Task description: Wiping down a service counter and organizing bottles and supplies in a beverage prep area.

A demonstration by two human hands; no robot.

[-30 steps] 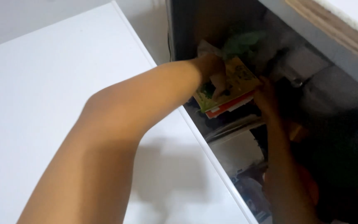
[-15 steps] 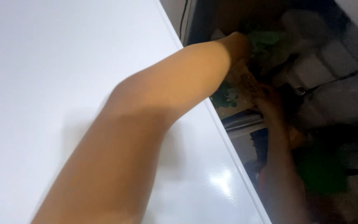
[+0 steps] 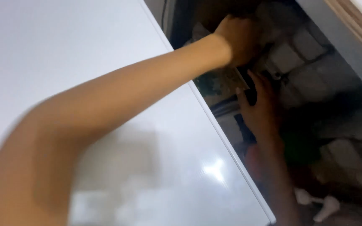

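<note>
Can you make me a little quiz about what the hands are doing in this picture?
1. True or false: both hands reach into the dark open compartment beside the white door.
2. Which hand is higher in the picture? A) the left hand B) the right hand
3. What flat thing lies between the two hands?

Key:
1. True.
2. A. The left hand is up near the top, closed on something too blurred to name; the right hand is below it, fingers stretched out.
3. A flat greenish packet; the left hand is at its upper edge and the right hand's fingers lie along its side.
</note>
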